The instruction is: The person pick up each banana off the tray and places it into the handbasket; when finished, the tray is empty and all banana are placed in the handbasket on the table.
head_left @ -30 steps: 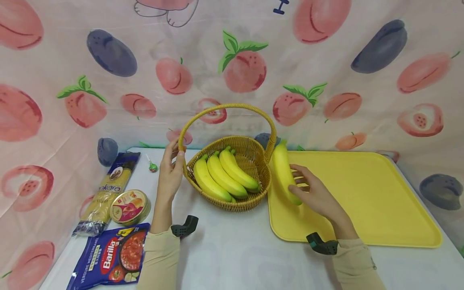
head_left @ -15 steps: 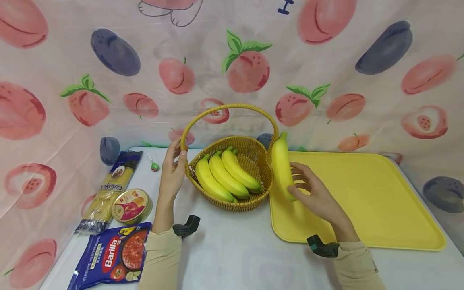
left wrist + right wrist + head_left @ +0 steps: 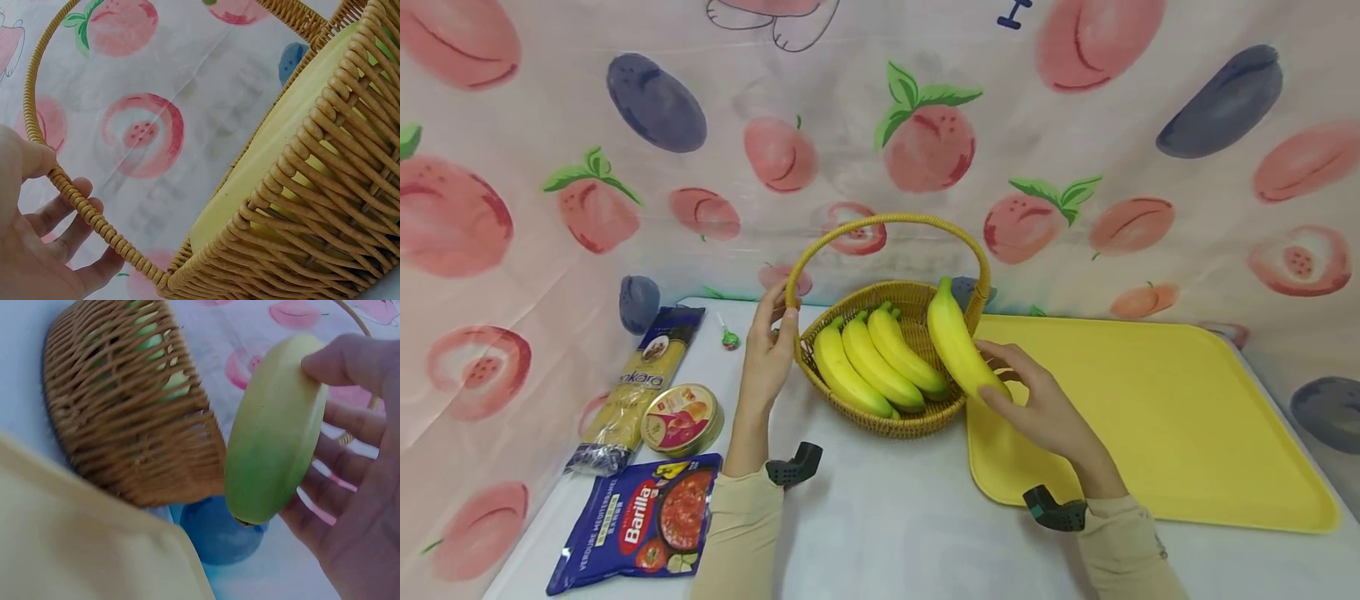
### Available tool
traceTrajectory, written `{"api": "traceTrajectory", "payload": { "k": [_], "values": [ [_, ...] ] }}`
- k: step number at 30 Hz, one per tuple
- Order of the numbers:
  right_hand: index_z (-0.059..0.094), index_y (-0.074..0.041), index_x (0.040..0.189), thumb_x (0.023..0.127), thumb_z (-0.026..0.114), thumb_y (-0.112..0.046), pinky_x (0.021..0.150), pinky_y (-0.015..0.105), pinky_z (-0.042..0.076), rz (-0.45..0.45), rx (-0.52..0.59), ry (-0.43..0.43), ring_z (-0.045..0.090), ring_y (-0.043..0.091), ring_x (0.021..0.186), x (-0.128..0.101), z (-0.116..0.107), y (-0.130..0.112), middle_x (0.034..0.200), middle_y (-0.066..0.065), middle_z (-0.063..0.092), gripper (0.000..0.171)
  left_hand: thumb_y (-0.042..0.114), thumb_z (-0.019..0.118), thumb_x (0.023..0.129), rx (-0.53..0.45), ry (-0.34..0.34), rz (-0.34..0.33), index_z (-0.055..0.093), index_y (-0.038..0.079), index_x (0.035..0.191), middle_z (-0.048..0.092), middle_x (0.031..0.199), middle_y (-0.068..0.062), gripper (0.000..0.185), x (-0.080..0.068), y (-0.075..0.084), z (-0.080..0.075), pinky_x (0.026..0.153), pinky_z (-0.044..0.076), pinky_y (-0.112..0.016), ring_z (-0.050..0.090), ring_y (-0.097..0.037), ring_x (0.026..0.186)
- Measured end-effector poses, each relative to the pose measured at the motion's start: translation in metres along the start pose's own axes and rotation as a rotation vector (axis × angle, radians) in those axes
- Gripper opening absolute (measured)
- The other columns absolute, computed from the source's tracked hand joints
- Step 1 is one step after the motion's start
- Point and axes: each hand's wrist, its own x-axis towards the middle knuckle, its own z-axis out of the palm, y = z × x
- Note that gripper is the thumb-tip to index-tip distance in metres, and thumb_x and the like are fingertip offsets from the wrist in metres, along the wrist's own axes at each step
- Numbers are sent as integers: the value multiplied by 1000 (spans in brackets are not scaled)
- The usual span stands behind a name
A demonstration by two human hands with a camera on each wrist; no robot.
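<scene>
A wicker basket (image 3: 891,427) with a tall arched handle stands mid-table, and three bananas (image 3: 865,358) lie side by side in its left part. My left hand (image 3: 769,346) holds the handle's left side, thumb in front and fingers behind, as the left wrist view shows. My right hand (image 3: 1037,400) grips another banana (image 3: 957,337) by its lower half, between thumb and fingers. That banana is tilted, stem up, and overlaps the basket's right side in the head view. In the right wrist view the held banana's green tip (image 3: 259,494) points down beside the basket wall (image 3: 137,425).
A yellow tray (image 3: 1150,417) lies right of the basket. On the left are a pasta pack (image 3: 643,375), a lollipop (image 3: 730,338), a round tin (image 3: 681,419) and a blue Barilla pouch (image 3: 640,517). A fruit-print cloth (image 3: 850,108) hangs behind.
My right hand has moved the held banana leftward from over the tray's edge to the basket's right side, tilting its stem left. My left hand keeps holding the handle. The view has shifted slightly.
</scene>
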Motion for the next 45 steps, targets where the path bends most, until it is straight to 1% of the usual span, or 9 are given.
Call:
{"api": "traceTrajectory", "payload": {
  "k": [6, 12, 17, 22, 27, 32, 38, 42, 45],
  "values": [
    [45, -18, 140, 93, 60, -23, 90, 42, 45, 91, 0, 2, 54, 21, 113, 17, 6, -2, 131, 4, 55, 49, 10, 41, 100, 2, 1, -18, 40, 13, 141, 52, 129, -17, 41, -2, -1, 2, 84, 41, -33, 47, -27, 119],
    [47, -14, 138, 94, 56, -36, 91, 44, 45, 167, -44, -28, 54, 23, 114, 40, 13, -6, 130, 6, 56, 49, 10, 40, 100, 9, 0, -13, 41, 14, 140, 53, 127, -17, 40, -3, -1, 1, 82, 41, -33, 47, -27, 118],
    [48, -9, 136, 94, 57, -34, 92, 45, 46, 185, -113, -46, 55, 26, 114, 59, 21, -10, 129, 10, 57, 50, 10, 40, 100, 13, 3, -7, 41, 12, 140, 54, 127, -18, 40, -4, -1, -1, 83, 41, -33, 48, -28, 119],
    [51, -7, 134, 94, 58, -31, 93, 46, 46, 230, -184, -81, 57, 29, 113, 71, 28, -15, 130, 13, 57, 47, 10, 40, 101, -3, -5, 7, 42, 11, 140, 53, 127, -19, 39, -5, -1, 0, 85, 41, -34, 48, -29, 120],
    [52, -6, 133, 94, 57, -30, 92, 48, 46, 269, -301, -106, 56, 32, 115, 74, 33, -18, 130, 15, 58, 46, 9, 40, 101, -10, -9, 20, 42, 10, 140, 54, 124, -20, 39, -5, -1, 2, 83, 40, -35, 48, -29, 118],
    [54, -5, 131, 95, 55, -30, 96, 49, 44, 294, -339, -109, 54, 34, 119, 77, 37, -19, 131, 15, 58, 44, 9, 40, 101, -15, -11, 26, 41, 10, 140, 54, 123, -20, 40, -3, 0, 2, 84, 40, -35, 48, -30, 117],
    [52, -4, 133, 96, 54, -30, 97, 50, 43, 303, -316, -117, 52, 36, 121, 79, 40, -19, 132, 17, 55, 45, 9, 39, 101, -2, -6, 11, 42, 11, 140, 53, 126, -20, 40, -3, -1, 0, 83, 41, -34, 47, -29, 119],
    [48, -3, 136, 96, 52, -31, 99, 50, 41, 299, -301, -113, 50, 36, 123, 75, 40, -18, 135, 18, 52, 49, 10, 40, 101, -6, -18, 2, 42, 12, 140, 53, 127, -18, 40, -2, -2, 1, 83, 42, -33, 47, -28, 120],
    [46, -4, 137, 96, 52, -32, 100, 50, 40, 293, -273, -90, 49, 35, 124, 70, 37, -19, 136, 16, 51, 50, 9, 40, 101, -12, -20, 4, 42, 11, 140, 53, 126, -18, 40, -2, -2, 1, 84, 41, -34, 48, -28, 120]
  ]
}}
